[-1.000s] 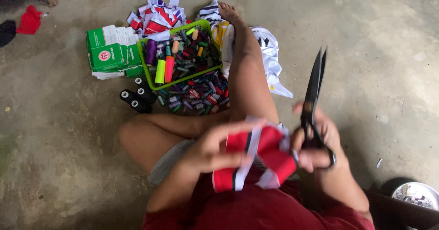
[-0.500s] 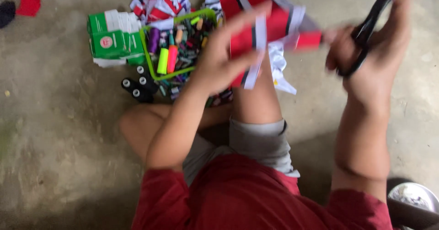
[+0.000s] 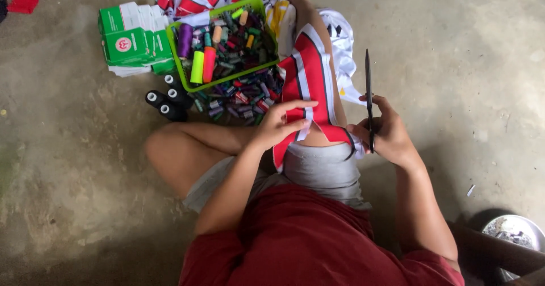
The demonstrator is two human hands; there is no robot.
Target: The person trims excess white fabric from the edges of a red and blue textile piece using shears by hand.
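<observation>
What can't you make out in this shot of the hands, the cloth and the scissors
Head view:
- Scissors: handles hidden inside the right hand.
- Red and white cloth: lower end hidden under the left hand.
- Green basket: spools too small to count.
- Metal bowl: cut off by the edge.

Bare grey concrete floor (image 3: pixel 454 64) all around, stained and scuffed, darker and damp-looking down to the left of the hands. Soft, even daylight, no hard shadows. Beyond the hands, a green plastic basket (image 3: pixel 256 4) of thread spools on the floor. Below the right hand, at the frame's corner, a round metal bowl (image 3: pixel 514 229).
</observation>
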